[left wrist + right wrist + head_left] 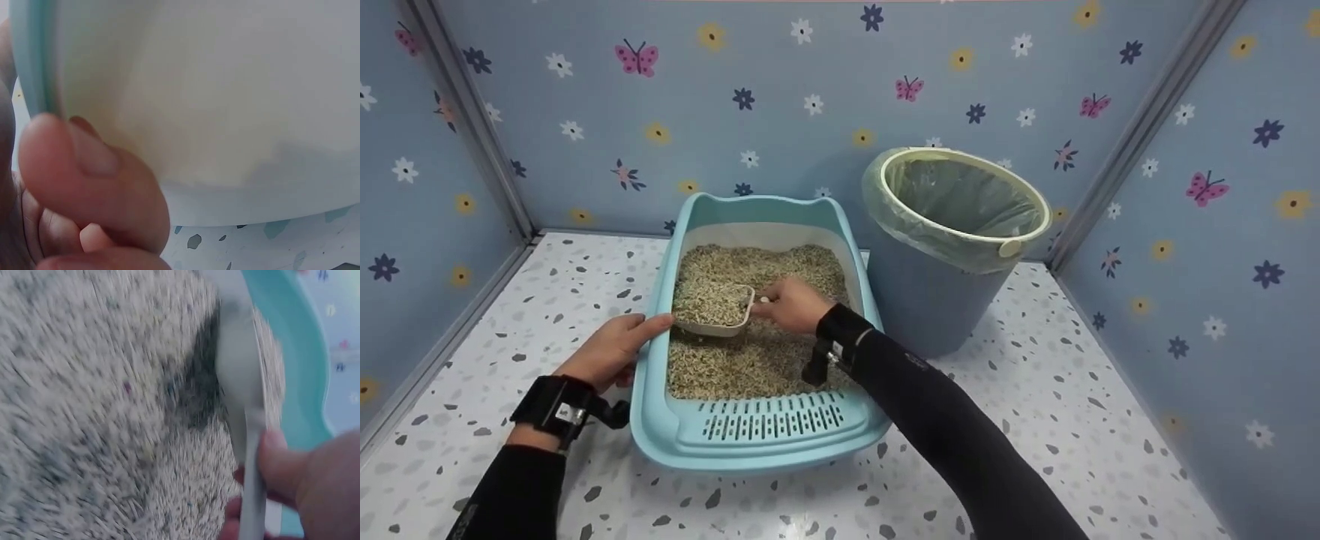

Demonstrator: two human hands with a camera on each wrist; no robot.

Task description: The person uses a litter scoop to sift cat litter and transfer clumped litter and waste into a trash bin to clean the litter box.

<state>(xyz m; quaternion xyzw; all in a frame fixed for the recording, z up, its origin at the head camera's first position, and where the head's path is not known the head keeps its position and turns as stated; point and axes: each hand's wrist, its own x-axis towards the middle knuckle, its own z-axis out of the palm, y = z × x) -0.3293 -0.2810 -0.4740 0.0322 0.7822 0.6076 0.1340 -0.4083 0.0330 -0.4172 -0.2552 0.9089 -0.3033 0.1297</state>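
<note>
A light blue litter box (649,405) holds beige granular cat litter (735,379). My right hand (795,306) grips the handle of a pale litter scoop (718,330), whose basin is heaped with litter near the box's left wall. In the right wrist view the thumb and fingers close round the scoop's handle (255,495); the scoop's underside shows above the litter. My left hand (611,349) holds the box's left rim, thumb on top and the other fingers under it. The left wrist view shows curled fingers (107,180) below that rim.
A grey-blue waste bin (937,307) with a translucent bag (960,195) over its rim stands close to the right of the box. Flower-patterned walls (810,67) enclose the back and both sides. A slotted step (772,427) forms the box's front. Speckled white surface (607,480) lies underneath.
</note>
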